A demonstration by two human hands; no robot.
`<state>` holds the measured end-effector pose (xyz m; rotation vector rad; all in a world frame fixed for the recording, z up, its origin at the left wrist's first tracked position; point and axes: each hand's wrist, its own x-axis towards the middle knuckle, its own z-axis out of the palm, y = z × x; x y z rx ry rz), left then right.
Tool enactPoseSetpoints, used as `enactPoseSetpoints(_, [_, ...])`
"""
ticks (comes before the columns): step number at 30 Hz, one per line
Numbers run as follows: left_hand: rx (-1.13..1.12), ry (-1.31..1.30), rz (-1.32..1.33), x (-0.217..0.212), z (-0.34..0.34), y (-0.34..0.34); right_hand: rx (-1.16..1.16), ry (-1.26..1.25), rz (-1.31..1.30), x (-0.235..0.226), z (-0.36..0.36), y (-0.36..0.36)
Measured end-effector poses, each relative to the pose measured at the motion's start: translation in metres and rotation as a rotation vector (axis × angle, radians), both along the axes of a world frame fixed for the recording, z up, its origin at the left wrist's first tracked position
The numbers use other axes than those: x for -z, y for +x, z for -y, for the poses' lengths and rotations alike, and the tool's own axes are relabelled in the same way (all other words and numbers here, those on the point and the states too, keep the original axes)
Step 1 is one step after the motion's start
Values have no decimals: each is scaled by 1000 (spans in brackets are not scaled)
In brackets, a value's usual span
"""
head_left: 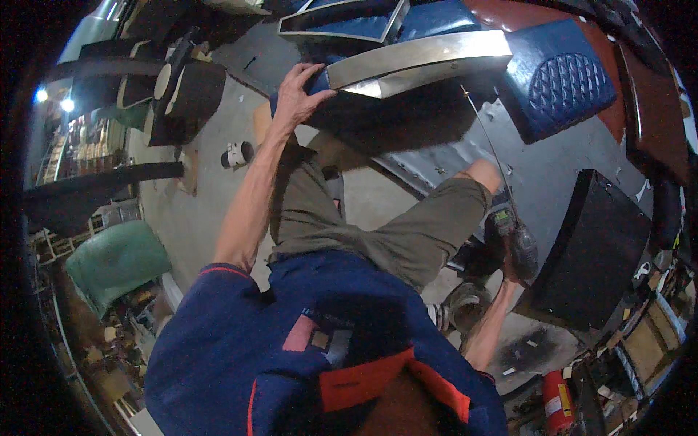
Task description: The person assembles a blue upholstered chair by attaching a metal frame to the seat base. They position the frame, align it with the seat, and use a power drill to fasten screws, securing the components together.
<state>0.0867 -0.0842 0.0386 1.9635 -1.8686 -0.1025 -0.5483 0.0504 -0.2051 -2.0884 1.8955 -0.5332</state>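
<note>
My left hand (pixel 299 98) grips the left end of a dark blue upholstered piece (pixel 321 78), thumb and fingers round its edge. A curved, shiny metal band (pixel 429 57) runs along this piece, and its underside lies in shadow above my knees. Down at my right side, my right hand (pixel 510 267) is closed round a dark cordless drill (pixel 522 245); the tool partly hides the fingers. A long thin bit (pixel 483 127) reaches forward from the drill, its tip apart from the metal band.
Blue quilted cushion (pixel 571 83) lies at far right, beside another metal-framed blue piece (pixel 342 22). A black padded block (pixel 592 251) stands right, with a red fire extinguisher (pixel 558 403) nearer. Dark padded parts (pixel 193 87) and a green cushion (pixel 116 265) are left.
</note>
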Motion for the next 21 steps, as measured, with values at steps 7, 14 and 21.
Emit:
enactPoseSetpoints(7, [96, -34, -44, 3, 6, 1, 168, 267, 248, -15, 3, 8])
enactPoseSetpoints(14, [98, 11, -102, 11, 10, 10, 520, 295, 296, -33, -24, 18])
enactPoseSetpoints(21, [100, -66, -8, 22, 9, 11, 646, 344, 427, -119, -63, 107])
